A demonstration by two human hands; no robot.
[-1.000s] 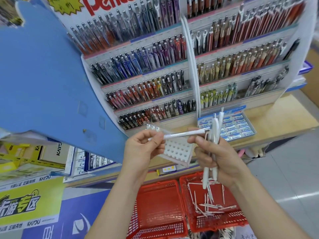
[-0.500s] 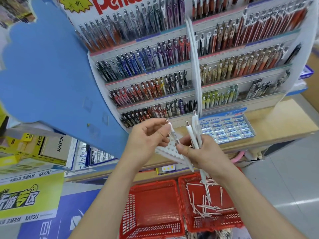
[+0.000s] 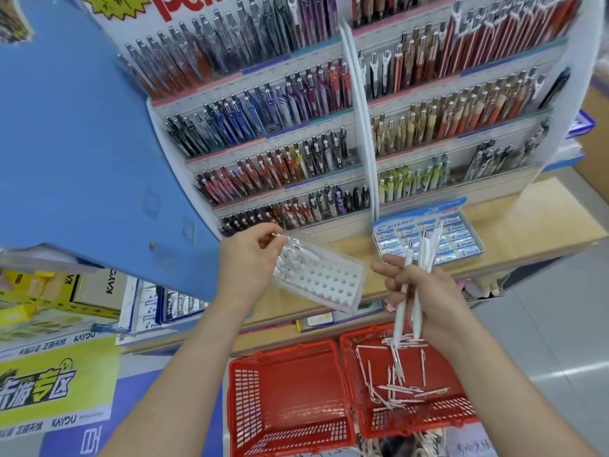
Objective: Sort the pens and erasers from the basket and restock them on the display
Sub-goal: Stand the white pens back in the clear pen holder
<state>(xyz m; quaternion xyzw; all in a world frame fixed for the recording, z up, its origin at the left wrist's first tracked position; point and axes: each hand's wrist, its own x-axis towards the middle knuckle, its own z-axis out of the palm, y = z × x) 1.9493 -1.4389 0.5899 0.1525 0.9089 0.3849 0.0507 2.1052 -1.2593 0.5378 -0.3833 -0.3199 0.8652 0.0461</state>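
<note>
My left hand [image 3: 245, 258] pinches a white pen [image 3: 296, 249] at the far left corner of a clear holder with a white hole grid [image 3: 329, 278], which stands on the wooden shelf. A few white pens stand in holes there. My right hand [image 3: 425, 291] grips a bundle of white pens [image 3: 417, 258], tips pointing down, to the right of the holder. Below, the right red basket [image 3: 428, 420] holds several loose white pens [image 3: 392, 377].
An empty red basket [image 3: 286, 390] sits left of the pen basket on the floor. A tiered pen display [image 3: 362, 127] fills the back. A tray of Pilot erasers [image 3: 428, 235] rests on the wooden shelf [image 3: 527, 225]. A blue panel [image 3: 82, 143] stands left.
My left hand carried a single white pen from my right hand over to the holder's far left corner. My right hand drew back to the right with the remaining bundle.
</note>
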